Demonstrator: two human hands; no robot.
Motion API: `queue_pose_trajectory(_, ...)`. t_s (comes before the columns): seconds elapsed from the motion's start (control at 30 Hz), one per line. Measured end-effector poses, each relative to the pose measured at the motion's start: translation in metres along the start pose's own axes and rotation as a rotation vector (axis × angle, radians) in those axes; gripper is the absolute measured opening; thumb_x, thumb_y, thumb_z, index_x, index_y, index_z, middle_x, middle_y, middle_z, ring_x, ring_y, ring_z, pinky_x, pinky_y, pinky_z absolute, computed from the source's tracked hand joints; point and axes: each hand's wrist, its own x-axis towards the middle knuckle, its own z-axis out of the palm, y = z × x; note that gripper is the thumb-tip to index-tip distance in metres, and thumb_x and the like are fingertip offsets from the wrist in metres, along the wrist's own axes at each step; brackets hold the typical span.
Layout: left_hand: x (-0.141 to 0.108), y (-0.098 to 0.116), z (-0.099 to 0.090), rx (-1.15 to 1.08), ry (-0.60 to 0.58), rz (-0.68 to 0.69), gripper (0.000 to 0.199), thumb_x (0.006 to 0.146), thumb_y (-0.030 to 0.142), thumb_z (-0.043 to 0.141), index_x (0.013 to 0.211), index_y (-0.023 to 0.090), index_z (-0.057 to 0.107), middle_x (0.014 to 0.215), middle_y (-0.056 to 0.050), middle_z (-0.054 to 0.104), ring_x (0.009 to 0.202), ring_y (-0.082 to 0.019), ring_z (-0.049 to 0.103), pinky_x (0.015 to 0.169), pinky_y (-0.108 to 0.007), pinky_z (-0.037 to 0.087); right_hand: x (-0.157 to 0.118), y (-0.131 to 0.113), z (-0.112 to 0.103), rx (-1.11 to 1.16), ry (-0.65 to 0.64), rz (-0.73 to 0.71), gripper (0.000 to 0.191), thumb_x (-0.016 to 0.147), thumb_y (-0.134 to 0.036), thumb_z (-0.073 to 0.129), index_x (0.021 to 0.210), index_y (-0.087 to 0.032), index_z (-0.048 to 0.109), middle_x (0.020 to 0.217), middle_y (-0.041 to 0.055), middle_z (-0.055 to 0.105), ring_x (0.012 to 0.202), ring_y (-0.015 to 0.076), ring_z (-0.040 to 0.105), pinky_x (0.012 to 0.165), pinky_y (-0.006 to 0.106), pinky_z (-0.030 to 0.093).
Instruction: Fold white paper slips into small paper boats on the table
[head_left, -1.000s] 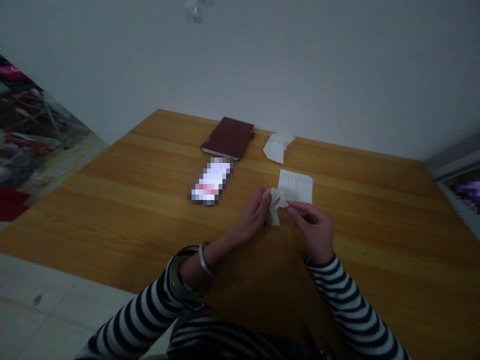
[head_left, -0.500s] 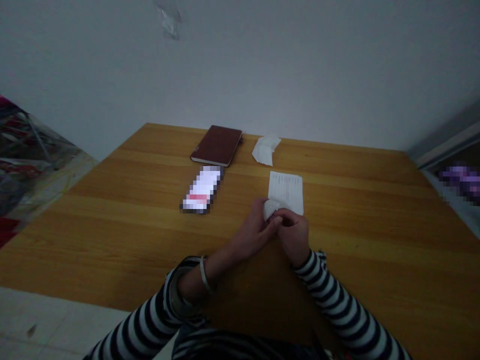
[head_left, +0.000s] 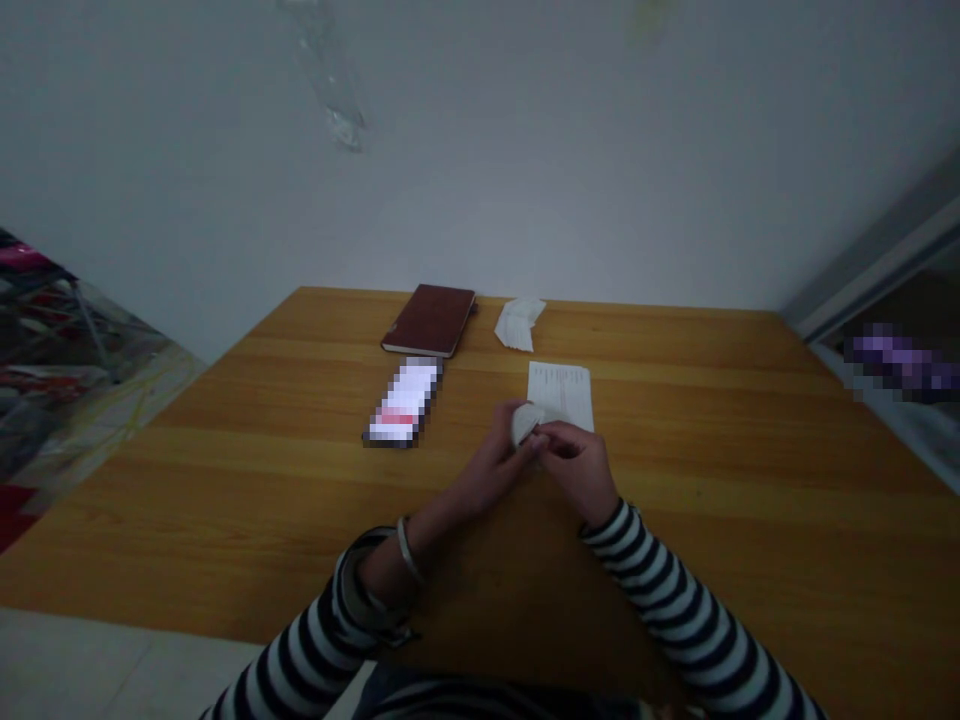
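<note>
Two hands close on one small folded white paper [head_left: 526, 424], held just above the table at the body's 12 o'clock: the left hand [head_left: 493, 462] grasps it from the side, and the right hand [head_left: 577, 468] pinches it with curled fingers. A printed paper sheet [head_left: 560, 395] lies flat at the hands' 1 o'clock, its lower edge hidden behind them. Farther out on the wooden table [head_left: 225, 520] are a pixelated phone-shaped device [head_left: 403, 403] at 10 o'clock, a loose pile of white paper [head_left: 519, 325] at 12 o'clock, and a dark red notebook [head_left: 429, 320] at 11 o'clock.
</note>
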Motion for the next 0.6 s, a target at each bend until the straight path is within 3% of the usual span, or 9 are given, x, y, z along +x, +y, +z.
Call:
queue_pose_trajectory(0.1,0.013,-0.004,-0.016,0.166,0.167,-0.017,0.04,0.094,0.036,0.051,0.125,0.018,0.033,0.122,-0.013,0.049,0.112,-0.023,0.054,0.095,-0.037,0.047,0.008,0.0,-0.011,-0.123,-0.003,-0.062,0.026,0.081,-0.032,0.066,0.1,-0.017,0.077,0.065,0.0007,0.069,0.05,0.0108,0.05,0.047,0.022,0.039)
queue_pose_trajectory(0.2,0.035,-0.01,-0.044,0.484,0.237,0.047,0.034,0.092,0.024,0.049,0.122,0.013,0.039,0.121,-0.017,0.052,0.114,-0.025,0.055,0.095,-0.039,0.047,0.016,0.009,-0.024,-0.327,0.188,-0.166,0.025,0.087,-0.032,0.06,0.099,-0.017,0.076,0.079,0.0061,0.075,0.06,0.0145,0.059,0.054,0.025,0.044)
queue_pose_trajectory(0.27,0.053,-0.015,-0.063,0.737,0.169,0.085,0.034,0.089,0.017,0.048,0.122,0.012,0.044,0.12,-0.017,0.056,0.112,-0.026,0.057,0.095,-0.04,0.047,0.021,0.016,-0.032,-0.433,0.239,-0.194,0.027,0.09,-0.031,0.056,0.102,-0.017,0.075,0.086,0.0077,0.076,0.061,0.0156,0.06,0.056,0.027,0.046)
queue_pose_trajectory(0.37,0.078,-0.025,-0.082,0.816,0.103,0.092,0.033,0.081,0.007,0.051,0.113,0.012,0.054,0.114,-0.015,0.062,0.108,-0.027,0.06,0.096,-0.041,0.047,0.027,0.024,-0.039,-0.596,0.22,-0.29,0.027,0.092,-0.028,0.052,0.102,-0.017,0.074,0.094,0.01,0.075,0.08,0.0216,0.064,0.076,0.036,0.051)
queue_pose_trajectory(0.5,0.088,-0.034,-0.079,0.883,0.107,0.097,0.039,0.084,0.007,0.049,0.123,0.009,0.053,0.125,-0.021,0.06,0.12,-0.033,0.056,0.101,-0.052,0.044,0.029,0.027,-0.038,-0.741,0.038,-0.393,0.029,0.089,-0.031,0.061,0.113,-0.019,0.07,0.115,0.011,0.07,0.111,0.0284,0.057,0.098,0.047,0.044)
queue_pose_trajectory(0.6,0.074,-0.034,-0.059,0.931,0.151,0.151,0.053,0.085,0.007,0.049,0.138,0.009,0.042,0.154,-0.024,0.032,0.147,-0.037,0.022,0.113,-0.066,0.017,0.03,0.029,-0.033,-0.814,-0.044,-0.391,0.041,0.085,-0.035,0.068,0.123,-0.02,0.065,0.124,0.012,0.065,0.117,0.031,0.054,0.1,0.05,0.044)
